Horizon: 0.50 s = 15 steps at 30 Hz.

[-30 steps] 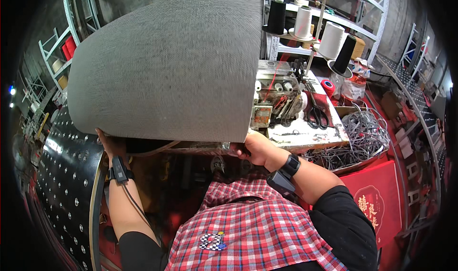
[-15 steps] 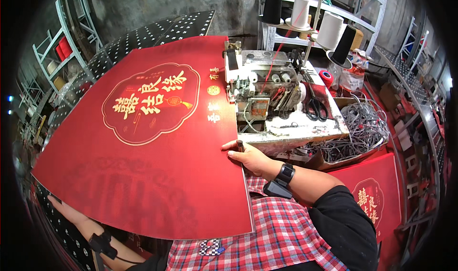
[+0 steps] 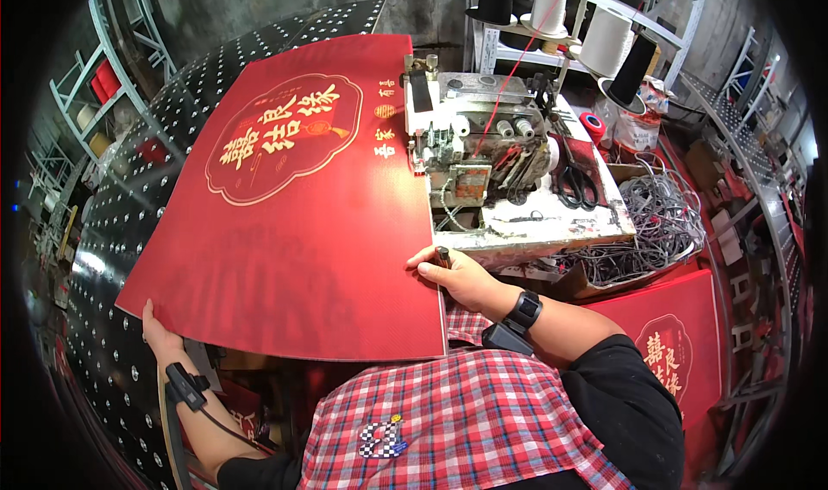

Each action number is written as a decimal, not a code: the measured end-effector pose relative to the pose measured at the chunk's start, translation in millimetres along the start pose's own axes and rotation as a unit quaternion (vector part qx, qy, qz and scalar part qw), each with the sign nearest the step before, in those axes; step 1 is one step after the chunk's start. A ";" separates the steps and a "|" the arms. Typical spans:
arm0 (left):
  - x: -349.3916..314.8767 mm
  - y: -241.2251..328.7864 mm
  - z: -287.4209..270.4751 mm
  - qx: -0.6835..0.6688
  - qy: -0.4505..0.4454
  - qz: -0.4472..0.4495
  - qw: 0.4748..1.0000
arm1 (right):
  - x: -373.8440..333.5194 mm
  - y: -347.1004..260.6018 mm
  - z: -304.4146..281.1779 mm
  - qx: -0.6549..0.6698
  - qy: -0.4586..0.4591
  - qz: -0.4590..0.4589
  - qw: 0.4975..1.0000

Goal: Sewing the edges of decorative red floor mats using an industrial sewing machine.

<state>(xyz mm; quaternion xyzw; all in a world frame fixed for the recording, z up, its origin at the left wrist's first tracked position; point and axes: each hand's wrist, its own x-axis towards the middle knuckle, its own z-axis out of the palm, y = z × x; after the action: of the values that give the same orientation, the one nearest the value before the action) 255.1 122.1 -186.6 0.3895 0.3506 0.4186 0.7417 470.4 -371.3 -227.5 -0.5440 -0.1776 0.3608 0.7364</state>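
Observation:
A large red mat [image 3: 293,223] with a gold round emblem lies flat across the work table, printed side up. My left hand [image 3: 158,328] grips its near left corner from below. My right hand [image 3: 453,274] holds the mat's right edge, close to the near right corner, beside the front of a worn industrial sewing machine [image 3: 492,158]. Red thread runs from the machine up to the spool rack.
The black table [image 3: 103,257] is studded with metal ball rollers. Thread cones [image 3: 604,41] stand on a shelf behind the machine. Scissors [image 3: 573,188] lie on the machine bed. A bin of tangled grey trimmings [image 3: 655,227] and another red mat [image 3: 668,343] sit to the right.
The mat was held up with its grey underside facing me; it has been flipped and laid down red side up, then slid toward the machine.

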 end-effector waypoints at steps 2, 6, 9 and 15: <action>8.1 -3.1 15.4 0.000 -0.010 -0.009 1.000 | 0.1 -1.3 -0.1 0.005 -0.007 0.000 1.000; 25.2 -10.6 44.7 0.031 -0.005 -0.009 0.999 | 1.2 -3.6 -1.5 0.014 -0.020 -0.010 1.000; 38.9 -15.9 64.7 0.052 -0.021 -0.002 0.998 | 1.2 -5.7 -4.2 0.012 -0.025 0.009 1.000; 80.5 -29.6 89.7 0.171 -0.031 0.049 0.984 | 1.5 -9.4 -12.3 0.004 -0.001 0.025 1.000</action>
<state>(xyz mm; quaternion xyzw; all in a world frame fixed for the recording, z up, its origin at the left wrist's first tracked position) 373.8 158.3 -187.6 0.5400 0.3741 0.3765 0.6532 482.7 -379.9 -223.3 -0.5446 -0.1633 0.3808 0.7292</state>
